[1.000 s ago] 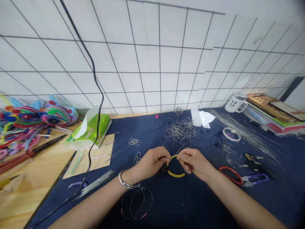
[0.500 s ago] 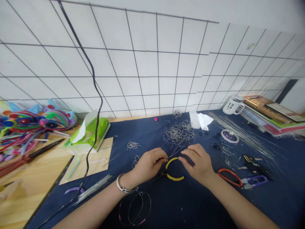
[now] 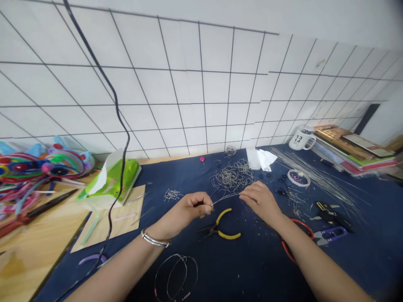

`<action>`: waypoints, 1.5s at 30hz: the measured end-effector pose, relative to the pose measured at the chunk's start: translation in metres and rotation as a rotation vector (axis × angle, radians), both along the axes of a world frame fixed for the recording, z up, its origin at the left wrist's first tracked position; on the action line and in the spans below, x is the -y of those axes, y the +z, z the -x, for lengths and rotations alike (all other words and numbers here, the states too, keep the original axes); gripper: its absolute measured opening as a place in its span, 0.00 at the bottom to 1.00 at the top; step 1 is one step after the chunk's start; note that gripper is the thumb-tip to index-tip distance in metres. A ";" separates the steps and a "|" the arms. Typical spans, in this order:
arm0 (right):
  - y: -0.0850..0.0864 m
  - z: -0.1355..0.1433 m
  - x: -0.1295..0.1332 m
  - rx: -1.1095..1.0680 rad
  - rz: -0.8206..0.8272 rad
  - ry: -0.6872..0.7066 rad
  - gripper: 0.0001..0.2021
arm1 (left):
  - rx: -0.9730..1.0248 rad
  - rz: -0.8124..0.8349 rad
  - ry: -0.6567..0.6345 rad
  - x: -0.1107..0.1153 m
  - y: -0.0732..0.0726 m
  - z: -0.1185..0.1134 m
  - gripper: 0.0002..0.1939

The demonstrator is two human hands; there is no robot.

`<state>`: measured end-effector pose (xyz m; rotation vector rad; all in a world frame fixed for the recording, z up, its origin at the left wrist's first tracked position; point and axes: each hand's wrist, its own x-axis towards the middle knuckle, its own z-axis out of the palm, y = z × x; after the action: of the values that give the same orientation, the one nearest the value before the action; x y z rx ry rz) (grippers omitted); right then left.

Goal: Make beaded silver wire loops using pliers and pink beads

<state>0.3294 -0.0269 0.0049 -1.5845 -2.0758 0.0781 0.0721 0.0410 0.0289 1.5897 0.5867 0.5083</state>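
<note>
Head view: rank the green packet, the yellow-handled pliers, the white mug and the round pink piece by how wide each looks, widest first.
1. green packet
2. yellow-handled pliers, spread open and nearer the camera than the mug
3. white mug
4. round pink piece

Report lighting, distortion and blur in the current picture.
In the head view, the wall looks softly lit, its grid lines fanning outward, suggesting wide-angle distortion; in the head view, the cloth is nearly black at the bottom, and the held wire looks soft.
</note>
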 end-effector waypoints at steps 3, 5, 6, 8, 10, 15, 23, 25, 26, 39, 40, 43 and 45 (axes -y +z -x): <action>-0.002 -0.003 -0.003 0.018 0.088 0.042 0.15 | 0.025 0.036 0.033 0.001 -0.005 -0.003 0.05; -0.005 -0.001 -0.003 0.036 0.130 0.059 0.19 | 0.046 0.042 0.058 0.004 -0.007 -0.006 0.06; -0.006 0.000 -0.003 0.047 0.146 0.063 0.20 | 0.057 0.048 0.068 0.006 -0.007 -0.008 0.07; -0.007 0.000 -0.001 0.070 0.170 0.066 0.21 | 0.073 0.062 0.078 0.008 -0.008 -0.010 0.07; -0.005 -0.004 0.002 0.088 0.189 0.067 0.20 | 0.075 0.062 0.082 0.008 -0.008 -0.010 0.07; 0.017 -0.023 0.009 0.086 0.179 -0.016 0.19 | 0.008 -0.031 0.104 0.005 -0.004 -0.007 0.07; 0.033 0.032 0.022 -0.332 0.219 0.106 0.12 | -0.125 -0.338 0.012 0.018 -0.006 -0.014 0.06; 0.028 0.047 0.025 -0.398 0.338 0.151 0.13 | -0.140 -0.374 -0.019 0.020 -0.005 -0.015 0.06; 0.026 0.051 0.026 -0.415 0.355 0.152 0.13 | -0.147 -0.395 -0.034 0.020 -0.004 -0.015 0.06; 0.013 0.060 0.028 -0.087 0.308 0.111 0.14 | -0.422 -1.001 -0.175 0.016 -0.001 -0.009 0.11; 0.012 0.060 0.028 -0.062 0.294 0.111 0.14 | -0.417 -0.995 -0.181 0.016 -0.001 -0.009 0.11; 0.008 0.058 0.028 -0.029 0.267 0.124 0.14 | -0.408 -0.961 -0.192 0.016 -0.001 -0.009 0.12; 0.007 0.054 0.026 -0.045 0.264 0.138 0.13 | -0.412 -0.962 -0.175 0.014 -0.002 -0.008 0.12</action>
<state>0.2755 -0.0531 0.0116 -1.5680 -2.2084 0.4493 0.0802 0.0270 0.0273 2.6764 0.5208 0.3366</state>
